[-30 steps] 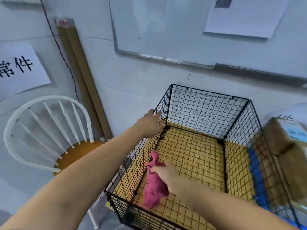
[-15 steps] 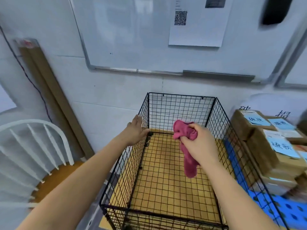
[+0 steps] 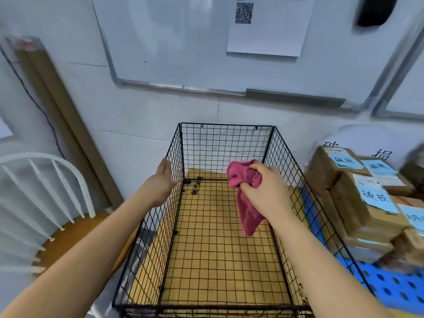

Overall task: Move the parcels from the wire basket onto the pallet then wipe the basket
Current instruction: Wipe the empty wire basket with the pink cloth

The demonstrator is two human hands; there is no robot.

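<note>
Since a second earlier the right hand had swung from the wire basket's near-left wall to its far right, fingers clamped on the pink cloth. The left hand pressed flat on the far-left rim, fingers straight. Parcels sat on the blue pallet at right (basket emptied). The cloth's dangling tail could snag the mesh, and a hard wipe might shove the basket.
</note>
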